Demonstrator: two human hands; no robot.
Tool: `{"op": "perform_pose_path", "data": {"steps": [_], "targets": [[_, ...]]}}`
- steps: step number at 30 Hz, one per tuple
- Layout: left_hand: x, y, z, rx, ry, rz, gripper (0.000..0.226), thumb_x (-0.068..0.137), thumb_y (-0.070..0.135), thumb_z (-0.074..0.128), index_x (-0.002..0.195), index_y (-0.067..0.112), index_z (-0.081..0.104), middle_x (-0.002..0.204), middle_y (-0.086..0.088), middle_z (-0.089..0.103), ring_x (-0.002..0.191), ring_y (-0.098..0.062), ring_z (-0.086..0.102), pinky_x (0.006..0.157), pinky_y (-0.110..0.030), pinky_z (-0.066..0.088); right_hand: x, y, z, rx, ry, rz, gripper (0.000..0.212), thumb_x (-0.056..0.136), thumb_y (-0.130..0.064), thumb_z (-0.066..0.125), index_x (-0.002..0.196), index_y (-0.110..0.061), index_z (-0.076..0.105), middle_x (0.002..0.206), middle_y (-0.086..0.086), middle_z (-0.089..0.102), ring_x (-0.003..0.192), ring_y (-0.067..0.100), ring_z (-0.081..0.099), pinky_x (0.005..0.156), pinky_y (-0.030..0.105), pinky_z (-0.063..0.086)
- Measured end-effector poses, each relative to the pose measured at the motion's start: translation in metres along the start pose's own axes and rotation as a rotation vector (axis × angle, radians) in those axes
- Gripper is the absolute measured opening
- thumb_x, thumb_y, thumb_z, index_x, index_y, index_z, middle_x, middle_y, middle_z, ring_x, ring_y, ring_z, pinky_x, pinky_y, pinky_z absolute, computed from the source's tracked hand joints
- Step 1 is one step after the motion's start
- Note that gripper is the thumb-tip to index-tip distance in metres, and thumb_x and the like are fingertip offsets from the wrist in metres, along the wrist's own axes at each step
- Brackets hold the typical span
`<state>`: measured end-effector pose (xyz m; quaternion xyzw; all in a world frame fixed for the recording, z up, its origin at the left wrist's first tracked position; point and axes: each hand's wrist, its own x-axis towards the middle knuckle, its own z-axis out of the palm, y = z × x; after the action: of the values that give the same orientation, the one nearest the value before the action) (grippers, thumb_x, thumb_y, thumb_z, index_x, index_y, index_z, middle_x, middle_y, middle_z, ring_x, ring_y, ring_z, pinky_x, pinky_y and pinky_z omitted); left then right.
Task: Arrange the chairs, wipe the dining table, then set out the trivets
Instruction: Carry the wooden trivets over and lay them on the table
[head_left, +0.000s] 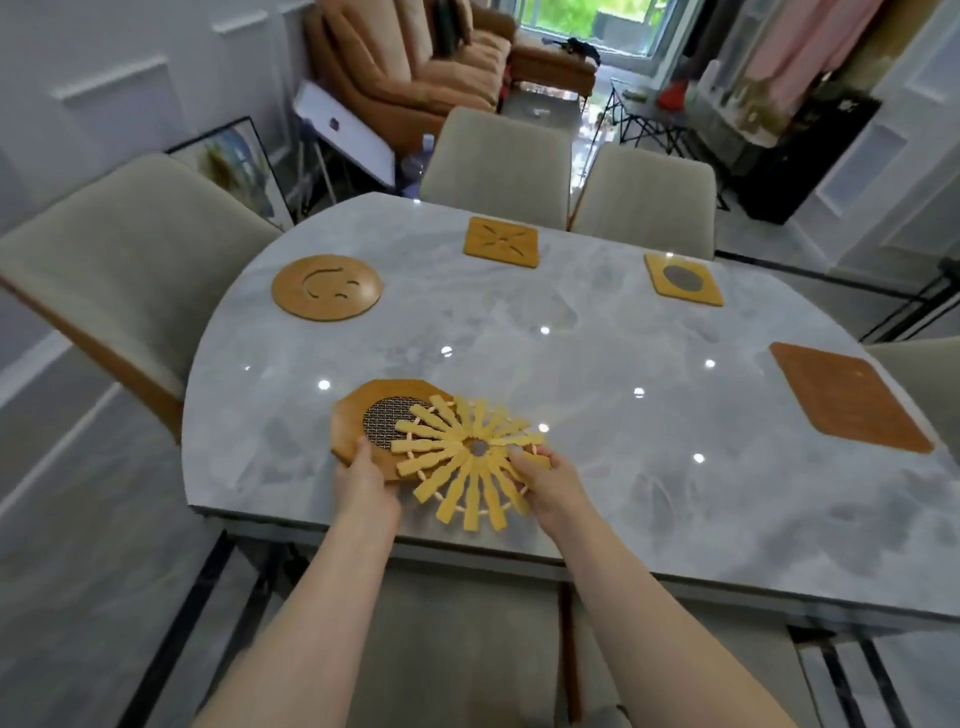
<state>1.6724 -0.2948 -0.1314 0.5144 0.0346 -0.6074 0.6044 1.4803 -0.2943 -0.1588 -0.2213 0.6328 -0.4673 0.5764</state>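
Two trivets remain at the grey marble counter (571, 364) near edge: left hand (366, 480) grips the octagonal wooden mesh-centred trivet (363, 415), right hand (545, 480) pinches the overlapping yellow slatted sunburst trivet (462, 457); best lift it clear, then space both evenly.

6 trivets in all: 4 lie alone on the dining table (571, 364), namely 1 round smiley trivet (327, 285) upper left, 1 square cut-out trivet (501, 242) top centre, 1 small square trivet (683, 279) upper right and 1 large plain square trivet (852, 397) at right.

2 more overlap at lower centre: 1 octagonal mesh trivet (363, 415) and 1 starburst slat trivet (467, 457).

4 chairs ring the table: 1 left chair (130, 270), 2 far chairs (498, 156), 1 right-edge chair (924, 374).

2 hands: 1 left hand (366, 480), 1 right hand (550, 480).
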Motion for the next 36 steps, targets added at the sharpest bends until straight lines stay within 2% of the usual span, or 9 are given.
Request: {"op": "perform_pose_path", "data": {"steps": [6, 12, 15, 18, 20, 22, 26, 29, 36], "targets": [[0.021, 0.015, -0.008, 0.002, 0.064, 0.138, 0.040, 0.101, 0.025, 0.044, 0.140, 0.019, 0.038, 0.126, -0.007, 0.056, 0.102, -0.022, 0.059, 0.085, -0.041, 0.051, 0.033, 0.020, -0.002, 0.094, 0.169, 0.043, 0.030, 0.087, -0.005, 0.067, 0.115, -0.001, 0.059, 0.105, 0.018, 0.068, 0.089, 0.030, 0.068, 0.074, 0.037, 0.057], [0.030, 0.025, -0.016, 0.021, 0.140, 0.193, 0.040, 0.101, 0.024, 0.045, 0.139, 0.018, 0.038, 0.121, -0.004, 0.055, 0.109, -0.022, 0.057, 0.095, -0.043, 0.049, 0.028, 0.026, 0.011, -0.258, 0.413, -0.057, 0.029, 0.084, -0.015, 0.071, 0.108, -0.008, 0.057, 0.104, 0.007, 0.065, 0.088, 0.020, 0.061, 0.076, 0.032, 0.053], [0.033, 0.027, -0.017, 0.013, 0.136, 0.200, 0.040, 0.101, 0.024, 0.044, 0.140, 0.017, 0.038, 0.125, -0.005, 0.055, 0.107, -0.021, 0.057, 0.090, -0.041, 0.049, 0.019, 0.023, 0.013, -0.418, 0.432, -0.071, 0.030, 0.086, -0.023, 0.070, 0.107, -0.013, 0.051, 0.105, 0.004, 0.061, 0.086, 0.018, 0.057, 0.072, 0.030, 0.048], [0.030, 0.028, -0.014, 0.004, 0.096, 0.206, 0.039, 0.101, 0.023, 0.044, 0.139, 0.016, 0.039, 0.120, -0.005, 0.056, 0.104, -0.021, 0.058, 0.088, -0.040, 0.049, 0.011, 0.023, 0.017, -0.658, 0.445, -0.079, 0.057, 0.077, -0.037, 0.076, 0.118, -0.013, 0.046, 0.121, 0.005, 0.052, 0.108, 0.024, 0.054, 0.087, 0.037, 0.048], [0.029, 0.030, -0.011, -0.005, 0.075, 0.211, 0.038, 0.101, 0.023, 0.044, 0.138, 0.015, 0.041, 0.117, -0.004, 0.057, 0.101, -0.020, 0.058, 0.089, -0.041, 0.049, 0.007, 0.024, 0.019, -0.940, 0.497, -0.159, 0.080, 0.076, -0.046, 0.075, 0.136, -0.011, 0.035, 0.139, 0.009, 0.038, 0.129, 0.026, 0.038, 0.104, 0.039, 0.037], [0.030, 0.030, -0.009, -0.010, 0.061, 0.213, 0.037, 0.101, 0.023, 0.044, 0.137, 0.015, 0.040, 0.116, -0.004, 0.056, 0.099, -0.020, 0.058, 0.089, -0.041, 0.050, 0.003, 0.026, 0.021, -1.093, 0.432, -0.306, 0.089, 0.083, -0.047, 0.066, 0.150, -0.015, 0.018, 0.156, 0.008, 0.017, 0.143, 0.027, 0.016, 0.115, 0.040, 0.018], [0.032, 0.028, -0.007, 0.008, 0.033, 0.192, 0.039, 0.101, 0.023, 0.044, 0.139, 0.015, 0.039, 0.118, -0.004, 0.056, 0.103, -0.021, 0.058, 0.086, -0.040, 0.050, 0.004, 0.040, 0.024, -1.372, 0.066, -0.403, 0.073, 0.096, -0.056, 0.038, 0.154, -0.026, 0.006, 0.160, 0.002, -0.013, 0.147, 0.022, -0.017, 0.117, 0.039, -0.012], [0.036, 0.026, -0.007, 0.019, 0.015, 0.171, 0.039, 0.101, 0.023, 0.045, 0.138, 0.016, 0.039, 0.122, -0.006, 0.056, 0.107, -0.023, 0.058, 0.088, -0.042, 0.050, 0.006, 0.047, 0.026, -1.430, -0.014, -0.349, 0.065, 0.099, -0.056, 0.024, 0.153, -0.028, 0.001, 0.159, 0.002, -0.019, 0.145, 0.023, -0.023, 0.116, 0.041, -0.016], [0.039, 0.024, -0.007, 0.021, -0.018, 0.123, 0.039, 0.101, 0.023, 0.044, 0.139, 0.019, 0.040, 0.121, -0.005, 0.057, 0.107, -0.024, 0.058, 0.088, -0.044, 0.051, 0.008, 0.048, 0.033, -1.457, 0.002, -0.308, 0.065, 0.099, -0.056, 0.020, 0.153, -0.028, -0.003, 0.158, 0.002, -0.021, 0.144, 0.025, -0.024, 0.117, 0.045, -0.015]]}}
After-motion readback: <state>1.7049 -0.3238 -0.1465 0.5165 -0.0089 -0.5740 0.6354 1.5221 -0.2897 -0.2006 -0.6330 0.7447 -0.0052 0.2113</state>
